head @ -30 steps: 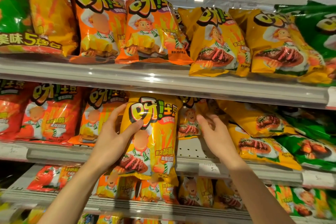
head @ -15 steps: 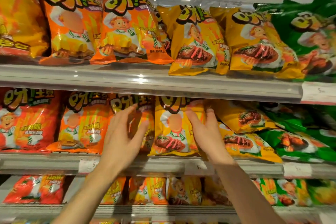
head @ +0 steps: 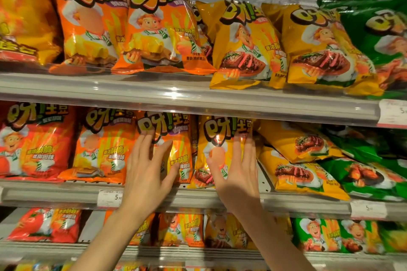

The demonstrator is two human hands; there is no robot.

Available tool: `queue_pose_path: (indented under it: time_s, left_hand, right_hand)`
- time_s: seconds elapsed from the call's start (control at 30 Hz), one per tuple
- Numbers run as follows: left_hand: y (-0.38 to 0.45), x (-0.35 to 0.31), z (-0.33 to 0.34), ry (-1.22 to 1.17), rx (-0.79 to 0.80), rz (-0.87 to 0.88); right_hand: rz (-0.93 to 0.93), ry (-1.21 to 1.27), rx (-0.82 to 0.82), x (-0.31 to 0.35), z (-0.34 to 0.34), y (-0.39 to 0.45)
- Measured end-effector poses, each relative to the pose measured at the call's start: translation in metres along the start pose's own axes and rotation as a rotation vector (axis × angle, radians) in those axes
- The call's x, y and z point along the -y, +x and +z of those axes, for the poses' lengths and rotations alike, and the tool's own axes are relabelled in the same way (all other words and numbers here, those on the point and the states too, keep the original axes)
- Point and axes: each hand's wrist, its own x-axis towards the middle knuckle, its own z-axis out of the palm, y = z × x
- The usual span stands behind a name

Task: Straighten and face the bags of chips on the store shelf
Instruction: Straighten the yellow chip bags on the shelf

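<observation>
red bag (head: 33, 143), orange bags (head: 105, 147), yellow bag (head: 222, 149), green bags (head: 370, 174)

Readable print on the chip bags and shelf-edge price tags

Each chip bag carries the big logo 呀!土豆 across its top: clearest on the red bag (head: 33, 141) at the left end of the middle shelf, the orange bag (head: 103, 147) beside it, the orange bag (head: 163, 26) on the upper shelf, and the yellow bag (head: 220, 149) standing mid-shelf. Lower on the red and orange bags' fronts stand 香浓酥脆 and, under it, 吮指回味; the same words show on a small orange bag (head: 66, 220) on the bottom shelf. A white price tag (head: 110, 197) on the middle shelf's front edge reads 5.90. Another tag (head: 368, 208) farther right shows a 5; its remaining print is too blurred. The tag (head: 393, 113) at the upper shelf's right end also shows only a 5.
</observation>
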Motion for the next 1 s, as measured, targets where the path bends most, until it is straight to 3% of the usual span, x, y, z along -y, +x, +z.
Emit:
queue_pose_path:
  time_s: [0.33,0.43,0.57,0.63,0.73,0.87,1.0]
  left_hand:
    - [-0.006,0.004,0.005,-0.136,0.020,0.003]
    - [-0.010,0.008,0.001,-0.215,0.029,0.026]
    - [-0.020,0.010,-0.013,-0.253,-0.030,0.060]
    - [-0.031,0.009,-0.019,-0.306,-0.052,0.060]
    - [-0.052,0.003,-0.024,-0.455,-0.010,-0.072]
    - [-0.079,-0.020,-0.013,-0.851,0.105,-0.449]
    - [-0.102,-0.047,-0.002,-1.003,0.222,-0.578]
  right_hand:
    - [0.004,-0.030,0.009,-0.004,-0.007,0.008]
    - [0.066,0.095,0.019,0.002,-0.018,0.000]
    - [0.039,0.270,-0.102,0.004,-0.028,-0.029]
    - [0.132,0.303,-0.073,0.002,-0.036,-0.044]
    - [0.209,0.308,-0.035,-0.008,-0.043,-0.069]
    - [0.323,0.376,-0.050,-0.026,-0.051,-0.103]
    - [0.432,0.380,-0.038,-0.052,-0.067,-0.120]
